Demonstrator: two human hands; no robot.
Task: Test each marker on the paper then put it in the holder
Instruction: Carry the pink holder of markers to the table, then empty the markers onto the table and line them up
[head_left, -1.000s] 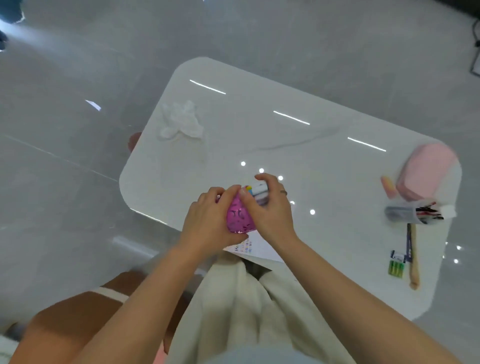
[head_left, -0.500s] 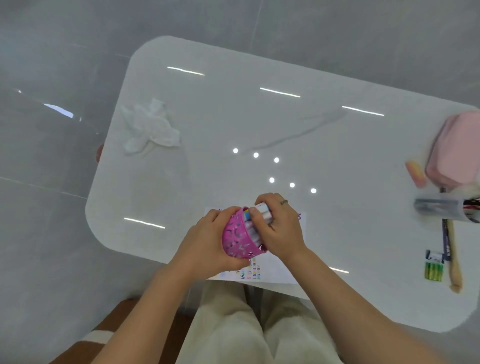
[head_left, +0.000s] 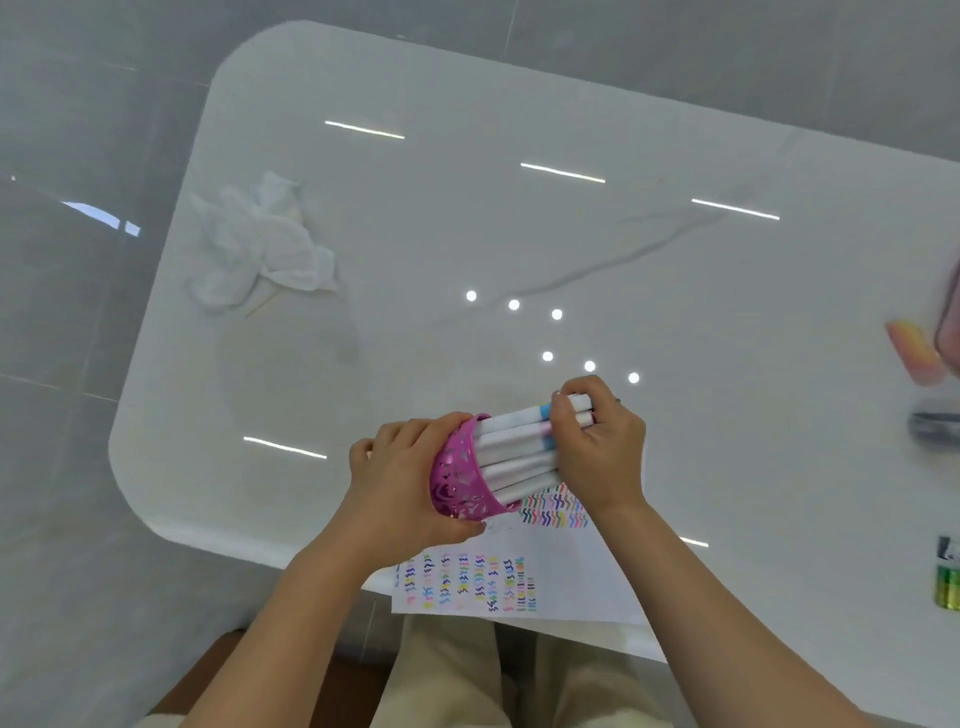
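Note:
A pink cut-out holder (head_left: 460, 480) lies tipped on its side above the paper, its mouth facing right. My left hand (head_left: 405, 480) grips it round its base. Several white markers (head_left: 511, 449) with coloured bands stick out of the holder toward the right. My right hand (head_left: 597, 447) curls round their free ends as a bundle. Below both hands lies the white paper (head_left: 561, 577) at the table's near edge, covered with rows of coloured test squiggles.
A crumpled white tissue (head_left: 260, 244) lies at the far left of the white table (head_left: 519, 234). At the right edge are a peach eraser-like piece (head_left: 914, 353), a blurred pink case (head_left: 948, 312), a grey tube (head_left: 935, 426) and a green battery pack (head_left: 948, 582).
The camera has come closer and tilted down. The holder has tipped further onto its side and the markers now stick out farther, with my right hand at their ends.

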